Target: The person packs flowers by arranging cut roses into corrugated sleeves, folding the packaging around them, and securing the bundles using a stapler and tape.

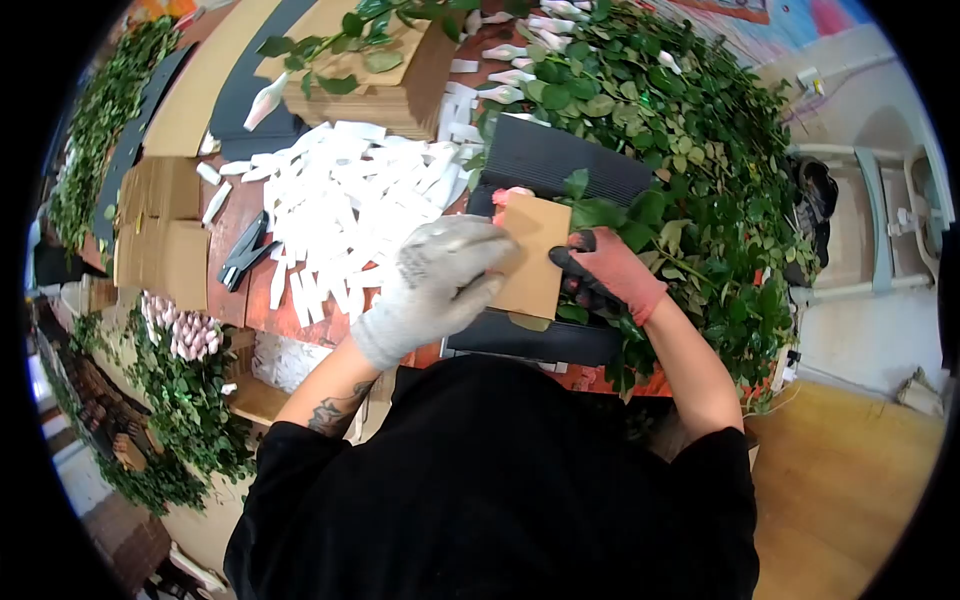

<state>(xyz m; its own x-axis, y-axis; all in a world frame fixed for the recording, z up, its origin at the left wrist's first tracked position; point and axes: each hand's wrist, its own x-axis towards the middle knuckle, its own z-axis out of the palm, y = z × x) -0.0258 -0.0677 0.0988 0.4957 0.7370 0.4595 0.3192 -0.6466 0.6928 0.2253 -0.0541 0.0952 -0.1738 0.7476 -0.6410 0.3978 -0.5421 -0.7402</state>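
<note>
A flat tan cardboard piece (541,255) lies over the middle of a black corrugated sheet (560,160), in front of my body. Pink rose petals (510,196) show at its upper left corner, and leafy stems (600,212) come out to its right. My left hand (437,278), in a whitish glove, is at the card's left edge with fingers stretched out and slightly blurred. My right hand (612,270), in a red and black glove, grips the card's right edge with the thumb on it. Its lower fingers are partly hidden among leaves.
Many white paper sleeves (350,190) lie piled at the left beside a black stapler (246,255). Cardboard stacks (375,85) stand behind them. A large heap of leafy rose stems (690,150) covers the right side. A folded carton (160,235) sits at the table's left edge.
</note>
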